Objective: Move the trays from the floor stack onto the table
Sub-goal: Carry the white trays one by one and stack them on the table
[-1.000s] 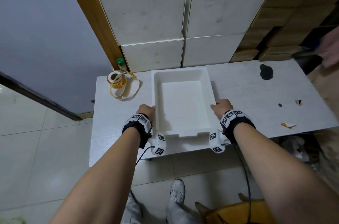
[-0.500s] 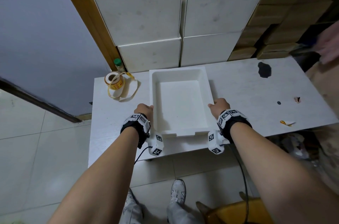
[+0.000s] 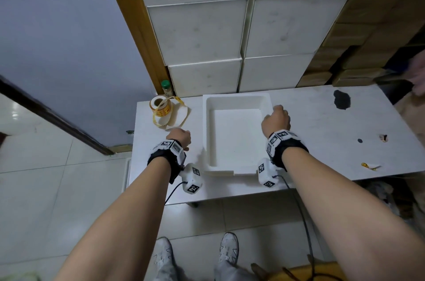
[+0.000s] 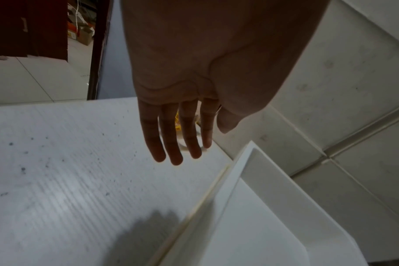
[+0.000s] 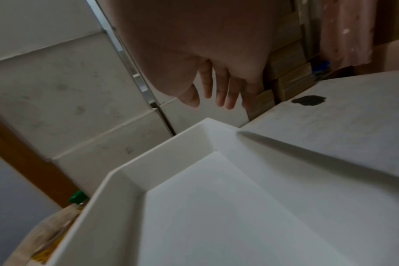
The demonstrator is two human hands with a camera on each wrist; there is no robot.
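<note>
Head view: the white tray (image 3: 234, 135) lies flat on the counter (image 3: 322, 124), its far end near the stacked boxes (image 3: 230, 27). The left hand (image 3: 179, 138) hangs just left of it, the right hand (image 3: 276, 119) over its right rim; neither holds anything.

Left wrist view: fingers (image 4: 173, 136) straight, loose, off the tray.

Right wrist view: fingers (image 5: 221, 90) relaxed above the far corner.

The tray looks like foam: probably light, stiff, easily chipped. The long side rims seem best for both hands.

Head view downward; wrist views close
</note>
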